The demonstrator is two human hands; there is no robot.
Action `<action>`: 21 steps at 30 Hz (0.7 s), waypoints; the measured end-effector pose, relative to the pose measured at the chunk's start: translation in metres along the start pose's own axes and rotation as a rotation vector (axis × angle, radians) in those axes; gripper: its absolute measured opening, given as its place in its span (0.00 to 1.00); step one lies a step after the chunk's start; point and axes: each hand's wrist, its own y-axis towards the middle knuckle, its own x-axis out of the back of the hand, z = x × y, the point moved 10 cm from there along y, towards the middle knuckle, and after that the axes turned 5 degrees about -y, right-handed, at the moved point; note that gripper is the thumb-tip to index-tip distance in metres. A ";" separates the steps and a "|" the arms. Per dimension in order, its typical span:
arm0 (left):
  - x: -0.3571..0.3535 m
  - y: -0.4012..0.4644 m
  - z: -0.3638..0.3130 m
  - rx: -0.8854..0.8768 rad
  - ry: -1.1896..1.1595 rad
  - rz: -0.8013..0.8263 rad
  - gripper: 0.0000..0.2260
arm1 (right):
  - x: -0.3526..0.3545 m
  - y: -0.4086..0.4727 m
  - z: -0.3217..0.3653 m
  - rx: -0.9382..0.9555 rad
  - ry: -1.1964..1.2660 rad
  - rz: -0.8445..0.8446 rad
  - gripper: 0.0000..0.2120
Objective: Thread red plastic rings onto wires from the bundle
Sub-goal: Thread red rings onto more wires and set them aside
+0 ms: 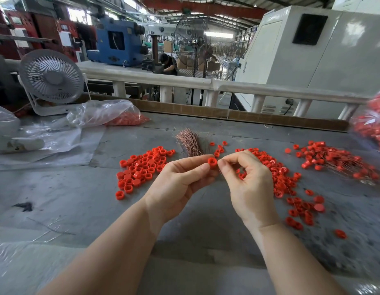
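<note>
Above the counter (pixel 184 209), the left hand (pixel 176 184) pinches a red ring (pixel 212 162) — the right hand (pixel 248 184) pinches a thin wire (pixel 220 172) beside it. The wire may bend or miss the hole, being so fine.

Bright daylight is pouring in from the skylights in the roof (pixel 206 11) and flooding the hall evenly. Soft shadows are lying under the forearms on the grey table (pixel 78 188). Wide-angle distortion is bending the edges, and the bag of red rings (pixel 374 124) at far right is blurring.
</note>
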 end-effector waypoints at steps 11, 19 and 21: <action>0.000 -0.001 -0.004 -0.050 0.094 -0.006 0.07 | -0.003 -0.001 -0.001 -0.037 0.032 0.041 0.06; -0.001 -0.003 -0.011 -0.126 0.210 -0.007 0.10 | -0.007 -0.002 -0.006 -0.094 0.081 0.071 0.06; -0.001 -0.003 -0.012 -0.137 0.224 -0.012 0.10 | -0.008 -0.002 -0.008 -0.102 0.083 0.081 0.06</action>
